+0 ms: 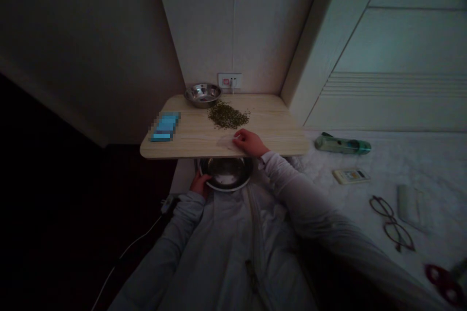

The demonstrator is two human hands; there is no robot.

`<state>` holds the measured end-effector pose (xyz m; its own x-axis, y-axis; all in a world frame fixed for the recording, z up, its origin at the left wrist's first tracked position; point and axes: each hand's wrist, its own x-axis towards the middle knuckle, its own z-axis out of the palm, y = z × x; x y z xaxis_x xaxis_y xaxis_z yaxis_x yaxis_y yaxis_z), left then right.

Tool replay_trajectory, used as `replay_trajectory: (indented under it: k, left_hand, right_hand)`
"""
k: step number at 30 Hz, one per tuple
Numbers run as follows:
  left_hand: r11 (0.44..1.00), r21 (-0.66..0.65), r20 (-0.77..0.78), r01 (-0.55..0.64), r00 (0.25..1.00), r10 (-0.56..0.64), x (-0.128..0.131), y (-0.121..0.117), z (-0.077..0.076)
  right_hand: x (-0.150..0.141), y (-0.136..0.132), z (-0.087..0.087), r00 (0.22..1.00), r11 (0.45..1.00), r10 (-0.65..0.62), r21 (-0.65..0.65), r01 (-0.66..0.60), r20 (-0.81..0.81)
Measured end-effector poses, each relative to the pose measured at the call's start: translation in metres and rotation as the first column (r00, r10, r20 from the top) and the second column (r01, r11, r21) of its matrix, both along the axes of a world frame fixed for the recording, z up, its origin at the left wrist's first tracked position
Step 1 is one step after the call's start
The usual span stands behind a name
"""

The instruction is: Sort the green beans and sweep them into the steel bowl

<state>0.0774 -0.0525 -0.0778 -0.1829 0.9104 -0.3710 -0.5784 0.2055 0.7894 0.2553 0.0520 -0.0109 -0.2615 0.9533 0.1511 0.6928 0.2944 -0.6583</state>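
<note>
My left hand (pixel 200 183) grips the left rim of a wide metal bowl (pixel 228 172) in my lap, just below the table's front edge. A few small specks show inside this bowl. My right hand (pixel 251 143) rests over the front part of the wooden table (pixel 270 121). Its fingers are curled together, and what they hold, if anything, is too small to name. Beyond it, a loose pile of small green beans (pixel 228 115) lies spread on the tabletop. At the back left of the table stands a second metal bowl (pixel 203 95), close to the pile.
A blurred-out blue screen (pixel 166 126) lies at the table's left. A wall socket (pixel 229 81) holds a plug. On the white bed to the right are a green case (pixel 343 144), a phone-like device (pixel 350 175), eyeglasses (pixel 392 223) and a red-handled item (pixel 443 282).
</note>
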Motion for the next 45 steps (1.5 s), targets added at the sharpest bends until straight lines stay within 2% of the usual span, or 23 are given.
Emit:
replay_trajectory:
  k: [6,15,23,32,45]
  left_hand:
    - [1.000,-0.019,0.010,-0.015,1.000,0.015,0.001,-0.002,0.005]
    - [0.999,-0.048,0.003,-0.019,1.000,0.019,0.002,-0.004,0.008]
    - [0.999,-0.051,-0.004,-0.019,1.000,0.018,0.002,-0.003,0.008]
    - [0.999,-0.038,0.027,-0.024,0.999,0.025,0.002,0.001,0.003]
    - [0.999,-0.018,0.006,-0.027,1.000,0.027,0.002,-0.002,0.004]
  right_hand:
    - [-0.016,0.004,0.002,0.976,0.978,-0.211,0.018,0.210,0.058]
    - [-0.008,0.001,0.002,0.939,0.943,-0.333,0.017,0.333,0.086]
    - [0.007,0.001,0.001,0.922,0.929,-0.371,0.034,0.369,0.113]
    - [0.028,0.007,0.003,0.933,0.942,-0.335,0.037,0.333,0.133]
    - [0.072,0.040,0.008,0.930,0.947,-0.302,-0.042,0.318,0.211]
